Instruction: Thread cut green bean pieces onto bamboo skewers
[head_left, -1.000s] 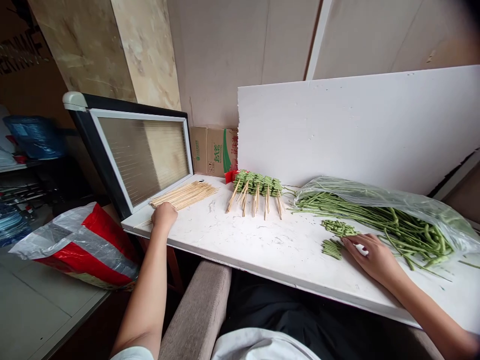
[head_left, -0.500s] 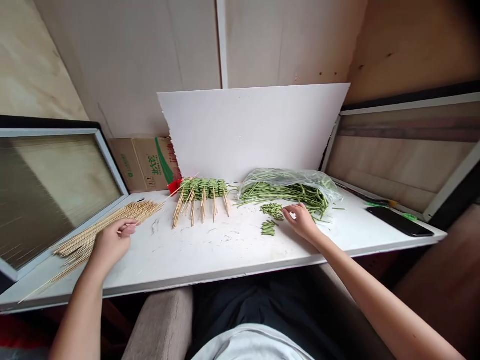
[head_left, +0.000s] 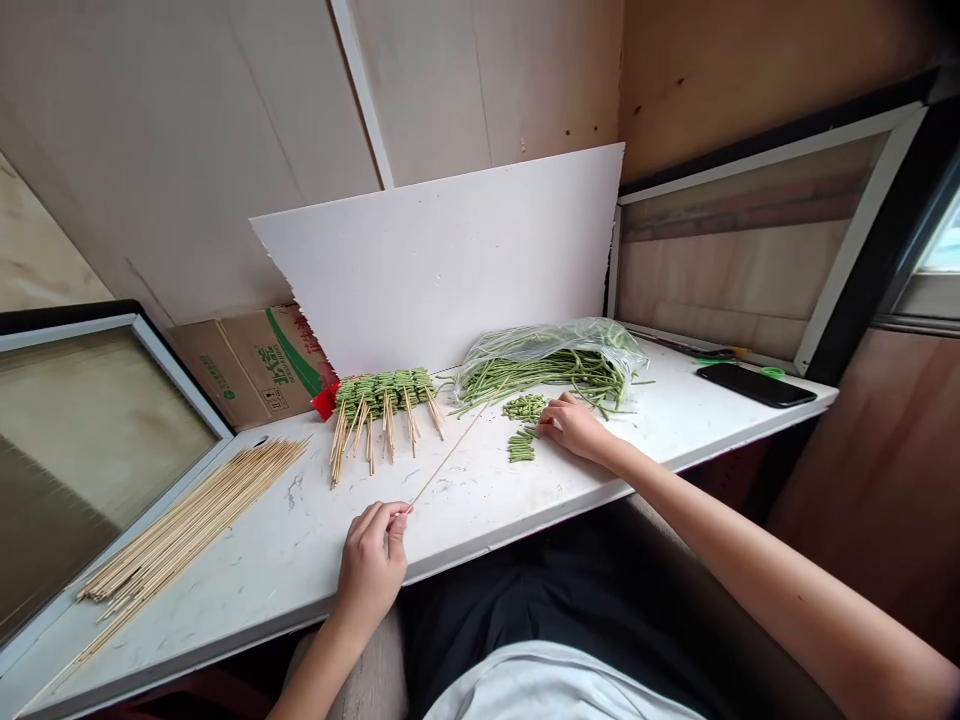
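My left hand (head_left: 375, 545), near the front edge of the table, pinches the end of a bamboo skewer (head_left: 450, 452). This skewer slants up and away toward the long green beans, with nothing threaded on it that I can see. My right hand (head_left: 574, 425) has its fingers closed at the cut bean pieces, apparently on one piece. Just left of its fingertips lie a loose heap of cut bean pieces (head_left: 523, 407) and, nearer me, a neat row of pieces (head_left: 520, 447). Finished bean skewers (head_left: 386, 393) are stacked farther left, their bare sticks pointing at me.
Many loose bamboo skewers (head_left: 199, 520) lie on the table's left. Long green beans spill from a clear plastic bag (head_left: 555, 345) at the back. Behind stands a white board (head_left: 450, 265), with a cardboard box (head_left: 247, 365) beside it. A black phone (head_left: 756, 384) lies at right.
My left hand has moved from the skewer pile rightward and toward me, bringing one skewer. My right hand has settled at the cut pieces. The view has turned and tilted.
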